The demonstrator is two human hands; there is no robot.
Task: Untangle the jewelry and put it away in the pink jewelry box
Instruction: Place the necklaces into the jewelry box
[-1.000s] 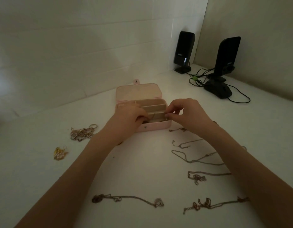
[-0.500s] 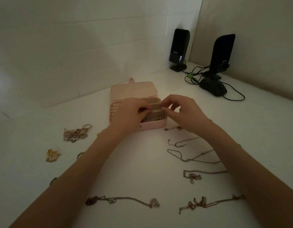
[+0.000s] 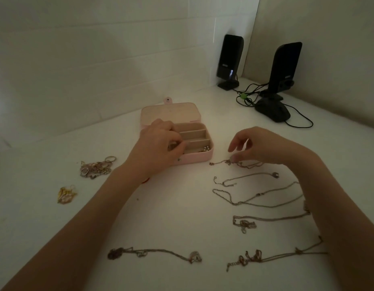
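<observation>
Three tan compartments in open pink jewelry box [image 3: 197, 159], small beads in nearest; left hand [image 3: 161, 143] curled over its left end, grip unclear; right hand [image 3: 259, 148] loose-fingered, touching tangled chain [image 3: 228, 162] beside box

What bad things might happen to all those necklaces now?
The right hand is reaching for the chain nearest the pink box. Its far end lies under the hand, so a quick lift might knot it. The right forearm lies across two more chains and may drag them together. The small beads already in the box could spill if the left hand bumps it.
</observation>
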